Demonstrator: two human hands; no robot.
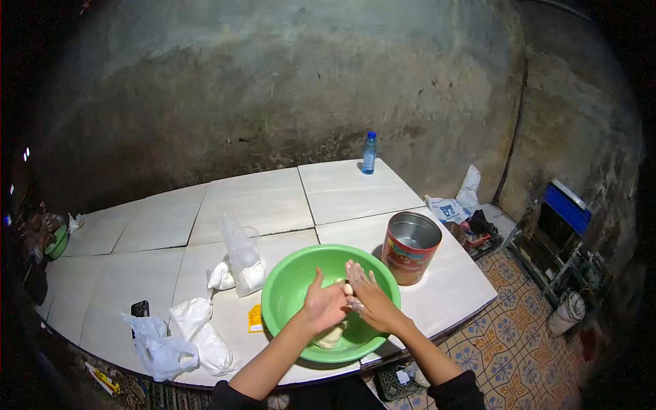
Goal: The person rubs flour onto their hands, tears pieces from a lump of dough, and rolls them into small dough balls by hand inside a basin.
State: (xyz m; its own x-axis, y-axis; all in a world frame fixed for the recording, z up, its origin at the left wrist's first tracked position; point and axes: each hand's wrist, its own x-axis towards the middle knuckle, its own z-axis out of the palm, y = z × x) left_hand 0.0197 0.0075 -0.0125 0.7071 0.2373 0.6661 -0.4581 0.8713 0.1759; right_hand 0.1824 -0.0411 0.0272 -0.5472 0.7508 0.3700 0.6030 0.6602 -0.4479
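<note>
A wide green basin (280,273) stands on the tiled table, with a lump of pale dough (331,338) at its bottom. Above it a small dough ball (348,289) is held between my two hands. My left hand (326,303) has its palm turned up, thumb raised and fingers stretched toward the ball. My right hand (369,298) lies flat against the ball from the other side, its fingers dusted white. Part of the ball is hidden by the hands. Just right of the basin stands a large open red tin (408,256).
Left of the basin lie a yellow packet (255,319), a clear plastic bag (240,258), white bags (201,335) and a dark phone (140,309). A blue-capped water bottle (369,154) stands at the back edge. At far left, a person is beside another green bowl (57,242).
</note>
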